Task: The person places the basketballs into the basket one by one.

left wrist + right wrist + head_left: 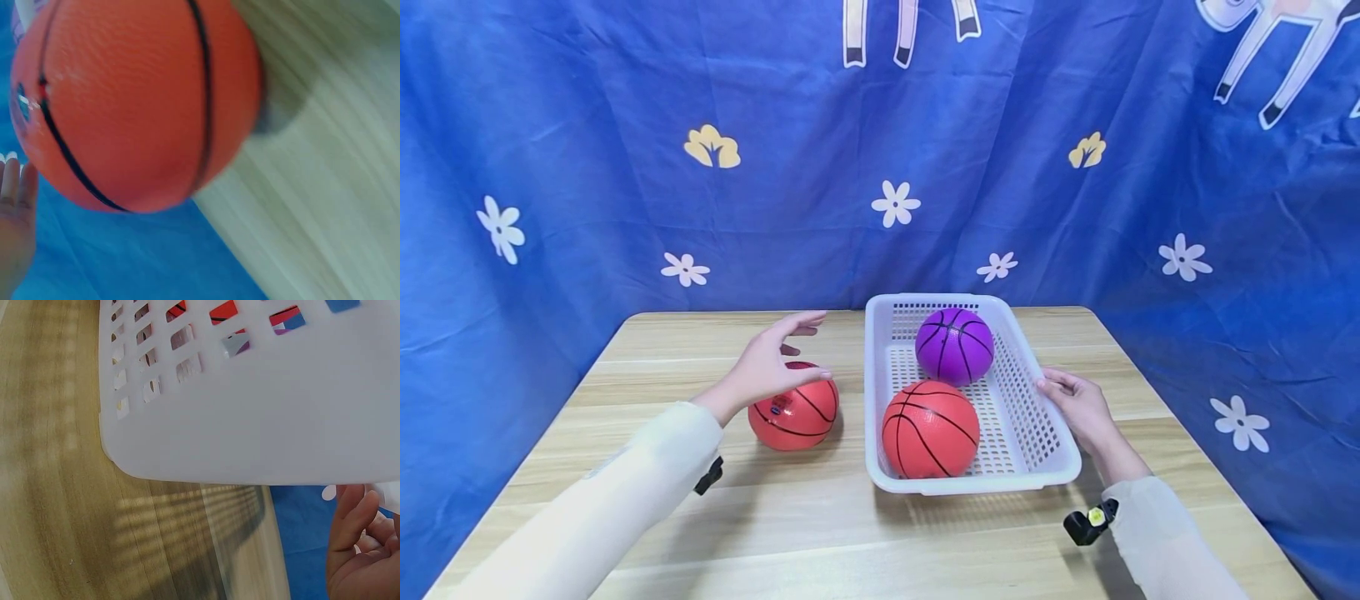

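My left hand (763,362) is over an orange-red ball (793,417) with black seam lines, which sits on the table left of the basket. Its fingers and thumb are spread apart in a loose arc, the thumb overlapping the ball's top in the head view. The left wrist view shows the same ball (144,106) up close, with some fingers (17,184) at its left. My right hand (1078,408) grips the right rim of a white plastic basket (1056,462). Inside the basket are a purple ball (955,346) and another orange-red ball (930,429) nearer the front.
The wooden table (820,533) carries the basket and the loose ball. Behind and beside it hangs a blue curtain (790,217) printed with white flowers and animals. A small black wrist device (1090,523) sits by the right sleeve.
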The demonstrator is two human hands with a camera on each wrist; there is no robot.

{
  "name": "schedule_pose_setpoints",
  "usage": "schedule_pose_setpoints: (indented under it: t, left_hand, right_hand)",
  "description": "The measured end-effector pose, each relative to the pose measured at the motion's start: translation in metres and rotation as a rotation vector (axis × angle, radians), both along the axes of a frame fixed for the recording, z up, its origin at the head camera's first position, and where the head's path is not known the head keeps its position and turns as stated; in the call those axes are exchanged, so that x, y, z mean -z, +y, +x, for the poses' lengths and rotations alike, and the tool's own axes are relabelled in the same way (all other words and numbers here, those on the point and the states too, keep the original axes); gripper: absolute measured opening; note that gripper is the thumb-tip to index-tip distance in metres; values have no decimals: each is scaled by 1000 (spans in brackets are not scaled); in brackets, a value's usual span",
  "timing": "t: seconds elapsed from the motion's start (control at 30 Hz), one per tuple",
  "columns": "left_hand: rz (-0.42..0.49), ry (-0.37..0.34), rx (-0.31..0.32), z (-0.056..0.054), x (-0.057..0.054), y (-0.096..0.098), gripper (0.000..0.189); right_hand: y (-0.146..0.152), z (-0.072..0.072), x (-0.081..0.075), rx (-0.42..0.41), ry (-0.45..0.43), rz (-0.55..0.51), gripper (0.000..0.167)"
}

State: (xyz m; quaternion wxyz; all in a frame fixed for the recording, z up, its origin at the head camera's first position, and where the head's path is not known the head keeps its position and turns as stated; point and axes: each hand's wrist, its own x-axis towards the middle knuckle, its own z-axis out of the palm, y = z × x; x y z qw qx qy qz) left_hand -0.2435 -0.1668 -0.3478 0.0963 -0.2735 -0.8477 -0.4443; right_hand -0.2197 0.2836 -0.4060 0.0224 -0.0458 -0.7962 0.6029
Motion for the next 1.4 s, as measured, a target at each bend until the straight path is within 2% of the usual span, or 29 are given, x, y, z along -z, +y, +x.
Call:
schedule_pose_setpoints:
  t: [0.03, 0.13, 0.4, 0.73, 0.97, 1.17, 1.27, 1.4]
  left_hand:
    - [-4, 5, -6, -3, 6, -5, 80]
    - [-9, 11, -20, -3, 13, -17, 79]
    - [-31, 18, -59, 5, 23, -42, 82]
    - [-87, -90, -75, 12, 46, -67, 87]
    - [-57, -142, -56, 19, 61, -72, 88]
    - [5, -209, -29, 20, 74, -72, 92]
    - [22, -248, -37, 20, 79, -71, 94]
    - [32, -262, -54, 20, 81, -70, 94]
  right_hand:
    - [0, 0, 0, -1, -1, -3, 51]
    - [0, 0, 0, -3, -4, -12, 51]
    - [0, 0, 2, -1, 5, -19, 49]
    - [-1, 0, 2, -2, 1, -30, 50]
    - [-1, 0, 1, -4, 0, -28, 51]
    - [-1, 0, 1, -6, 4, -26, 51]
    - [-1, 0, 2, -7, 7, -25, 50]
    - [-1, 0, 2, -8, 10, -31, 50]
